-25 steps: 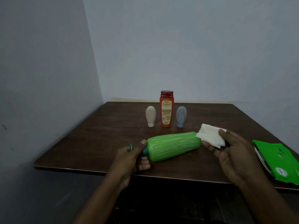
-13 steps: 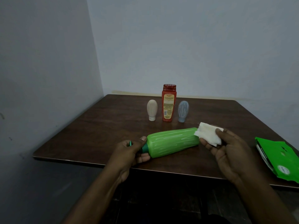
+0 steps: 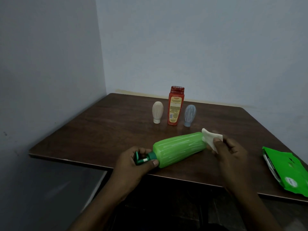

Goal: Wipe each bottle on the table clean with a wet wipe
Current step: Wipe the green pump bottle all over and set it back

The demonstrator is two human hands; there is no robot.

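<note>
Your ribbed, bright-green plastic bottle (image 3: 179,149) lies on its side over the near part of the dark brown wooden table (image 3: 100,130). I cannot tell whether it rests on the wood. Your left hand (image 3: 133,162) curls round its dark green pump neck (image 3: 141,158), thumb at the bottle's shoulder. Your right hand (image 3: 228,150) pinches a folded white wet wipe (image 3: 210,139) against the bottle's base end, thumb on top. Those fingers are blurred, and the wipe's lower part is hidden behind the thumb.

Behind, well apart from your hands, three bottles stand in a row: a beige squeeze bottle (image 3: 157,112) on its cap, a tall red-orange bottle (image 3: 175,107), and a pale blue-grey squeeze bottle (image 3: 190,115). At your right lies a green wipes pack (image 3: 286,170), cut off by the frame's edge.
</note>
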